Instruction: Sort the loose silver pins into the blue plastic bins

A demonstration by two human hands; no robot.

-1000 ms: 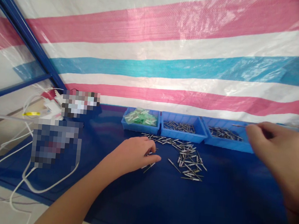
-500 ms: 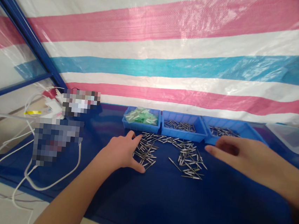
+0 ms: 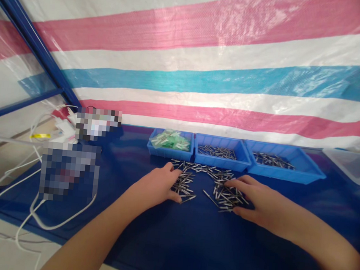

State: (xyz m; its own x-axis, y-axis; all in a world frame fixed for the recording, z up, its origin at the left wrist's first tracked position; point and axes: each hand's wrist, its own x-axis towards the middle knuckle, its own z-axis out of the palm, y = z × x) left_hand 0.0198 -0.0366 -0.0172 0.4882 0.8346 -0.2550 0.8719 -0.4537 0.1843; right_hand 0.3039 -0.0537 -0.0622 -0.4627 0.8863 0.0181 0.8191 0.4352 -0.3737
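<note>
Loose blind rivets, thin metal pins with a thicker silvery part, lie in an arch on the blue table (image 3: 188, 246). My left hand (image 3: 158, 184) curves around the outer side of the left heap of rivets (image 3: 185, 185), thumb and fingers apart. At the right heap of rivets (image 3: 225, 198), my right hand (image 3: 262, 204) rests against the outer edge with its fingers spread. Neither hand grips a rivet that I can see. Behind the heaps, a middle blue bin (image 3: 222, 161) and a right blue bin (image 3: 290, 175) hold more rivets.
A left blue bin (image 3: 170, 153) holds small greenish packets (image 3: 171, 140). At the far right sits a translucent plastic container (image 3: 351, 168). White cables (image 3: 53, 227) and a blurred-out object (image 3: 66, 171) occupy the left side. A striped sheet (image 3: 204, 82) hangs behind.
My right hand has come down and left from in front of the right bin to the right heap. The left hand has moved slightly right, nudging the left heap along.
</note>
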